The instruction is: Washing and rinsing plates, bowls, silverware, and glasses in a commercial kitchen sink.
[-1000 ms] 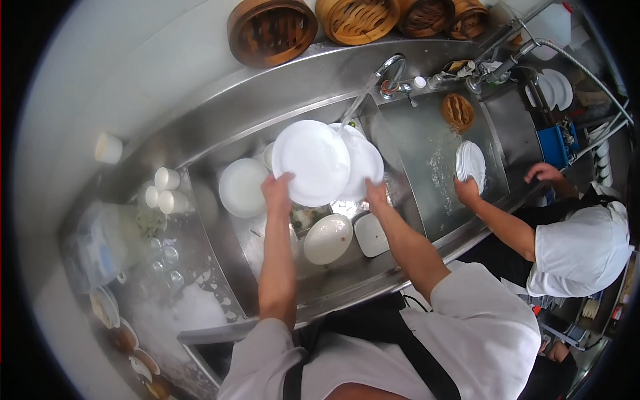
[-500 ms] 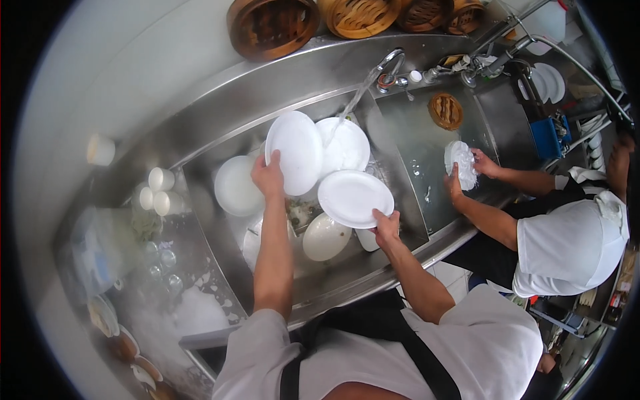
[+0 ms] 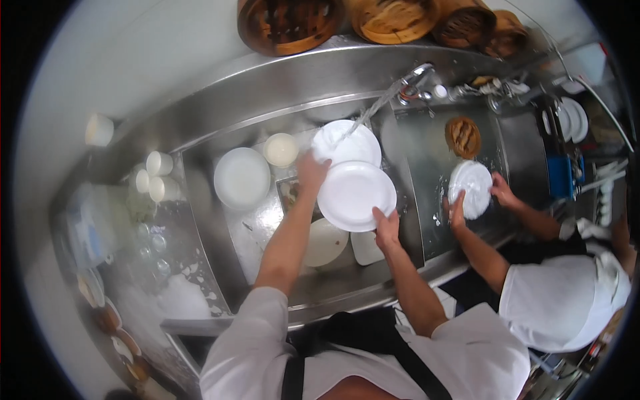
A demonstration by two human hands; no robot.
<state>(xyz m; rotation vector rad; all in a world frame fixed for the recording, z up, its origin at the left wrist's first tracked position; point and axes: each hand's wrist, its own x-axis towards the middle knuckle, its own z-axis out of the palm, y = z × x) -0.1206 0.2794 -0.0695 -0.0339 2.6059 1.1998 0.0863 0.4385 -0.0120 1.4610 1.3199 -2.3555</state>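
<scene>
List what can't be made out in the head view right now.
All in the head view:
- Left hand: motion-blurred; can't tell whether its fingers grip the rear plate.
- Right hand: its fingers beneath the front plate are hidden by that plate.
- Oval dish: upper part covered by the front plate.
- Bamboo steamers: tops cut off by the picture's upper edge.
</scene>
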